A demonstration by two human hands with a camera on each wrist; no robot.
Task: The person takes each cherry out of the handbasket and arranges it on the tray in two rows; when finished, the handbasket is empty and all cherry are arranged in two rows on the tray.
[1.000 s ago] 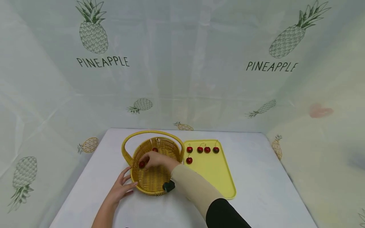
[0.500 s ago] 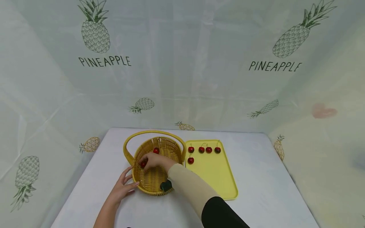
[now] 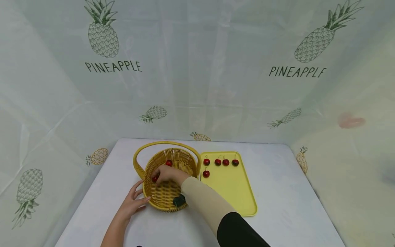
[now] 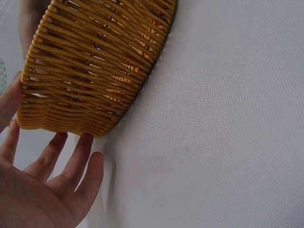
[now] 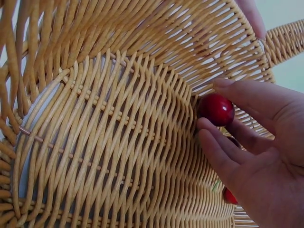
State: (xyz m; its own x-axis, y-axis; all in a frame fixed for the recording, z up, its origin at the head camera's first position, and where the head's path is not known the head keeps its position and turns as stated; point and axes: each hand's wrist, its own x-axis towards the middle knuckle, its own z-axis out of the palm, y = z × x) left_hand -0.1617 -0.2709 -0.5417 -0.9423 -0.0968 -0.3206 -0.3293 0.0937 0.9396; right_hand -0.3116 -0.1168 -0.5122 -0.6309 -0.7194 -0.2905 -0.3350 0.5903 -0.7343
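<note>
Inside a yellow wicker basket (image 3: 163, 195), my right hand (image 3: 169, 174) pinches a red cherry (image 3: 155, 178) close to the left wall. The right wrist view has that glossy cherry (image 5: 217, 110) between thumb and fingertips, beside the woven side. A second cherry (image 3: 169, 163) lies farther back in the basket; part of a red cherry (image 5: 230, 196) also shows behind my fingers. Outside, my left hand (image 3: 129, 206) rests its spread fingers against the basket's near left side. In the left wrist view, its fingertips (image 4: 85, 140) are right at the basket's rim.
A yellow tray (image 3: 234, 192) lies right of the basket on the white table (image 3: 287, 192). Several stemmed cherries (image 3: 226, 162) sit along its far end, with one more cherry (image 3: 206, 174) in front at the left. The basket's handle (image 3: 166, 142) arches over its far side.
The head view has shifted slightly. My right wrist has moved a little left over the basket, and the fingers now cover more of the cherry. My left hand stays at the basket.
</note>
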